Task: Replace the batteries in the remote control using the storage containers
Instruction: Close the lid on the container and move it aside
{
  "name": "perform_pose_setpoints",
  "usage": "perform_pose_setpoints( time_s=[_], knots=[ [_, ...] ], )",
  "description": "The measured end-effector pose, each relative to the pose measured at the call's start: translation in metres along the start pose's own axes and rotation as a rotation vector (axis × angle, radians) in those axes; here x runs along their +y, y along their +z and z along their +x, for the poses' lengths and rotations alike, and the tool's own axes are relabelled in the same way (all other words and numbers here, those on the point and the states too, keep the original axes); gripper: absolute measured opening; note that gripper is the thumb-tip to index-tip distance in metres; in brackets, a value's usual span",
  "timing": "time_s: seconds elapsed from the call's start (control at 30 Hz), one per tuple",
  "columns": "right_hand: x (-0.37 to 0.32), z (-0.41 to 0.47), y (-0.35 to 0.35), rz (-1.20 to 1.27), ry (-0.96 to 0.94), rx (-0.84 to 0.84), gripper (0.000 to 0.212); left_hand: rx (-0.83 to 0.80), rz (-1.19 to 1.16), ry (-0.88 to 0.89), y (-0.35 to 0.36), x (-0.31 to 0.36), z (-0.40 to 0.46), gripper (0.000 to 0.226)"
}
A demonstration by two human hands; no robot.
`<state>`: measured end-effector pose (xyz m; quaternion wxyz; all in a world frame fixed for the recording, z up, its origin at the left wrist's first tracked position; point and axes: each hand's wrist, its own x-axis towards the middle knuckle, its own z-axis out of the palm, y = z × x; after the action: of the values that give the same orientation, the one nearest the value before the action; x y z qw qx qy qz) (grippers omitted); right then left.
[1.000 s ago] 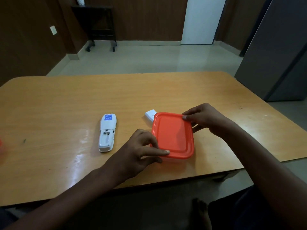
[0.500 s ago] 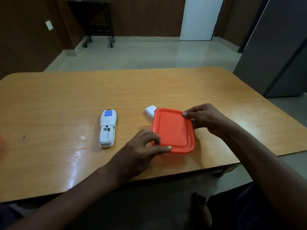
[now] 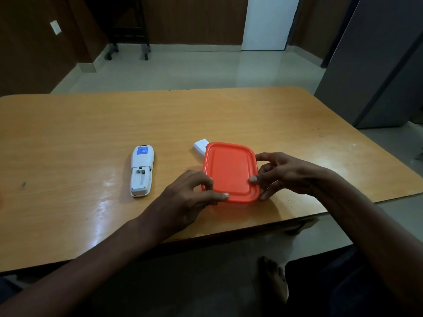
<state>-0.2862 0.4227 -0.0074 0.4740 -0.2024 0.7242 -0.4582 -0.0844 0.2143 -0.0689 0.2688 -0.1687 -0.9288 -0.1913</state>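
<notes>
An orange-lidded storage container (image 3: 230, 171) sits on the wooden table (image 3: 91, 124) near its front edge. My left hand (image 3: 192, 197) grips the container's near-left corner, thumb on the lid's front rim. My right hand (image 3: 281, 173) holds its right side, thumb on the lid and fingers curled round the edge. A white remote control (image 3: 141, 170) lies face down to the left, its battery compartment open and empty. The white battery cover (image 3: 201, 146) lies just behind the container's far-left corner.
The table's front edge runs close below the container. A grey cabinet (image 3: 377, 65) stands at the right beyond the table. A dark wheeled stand (image 3: 128, 30) is at the far wall. My bare foot (image 3: 273, 280) shows under the table.
My right hand has slid from the container's far-right corner down along its right side toward me. My left hand stays at the near-left corner. The container has barely moved.
</notes>
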Motion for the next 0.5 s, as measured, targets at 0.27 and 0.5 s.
perform_pose_setpoints(
  time_s=[0.27, 0.5],
  knots=[
    [-0.012, -0.001, 0.004, -0.212, -0.044, 0.092, 0.095, -0.056, -0.283, -0.191, -0.008, -0.004, 0.004, 0.029],
    [-0.011, 0.023, 0.009, -0.230, -0.146, 0.333, 0.036, 0.265, -0.594, -0.858, -0.014, 0.003, 0.020, 0.021]
  ],
)
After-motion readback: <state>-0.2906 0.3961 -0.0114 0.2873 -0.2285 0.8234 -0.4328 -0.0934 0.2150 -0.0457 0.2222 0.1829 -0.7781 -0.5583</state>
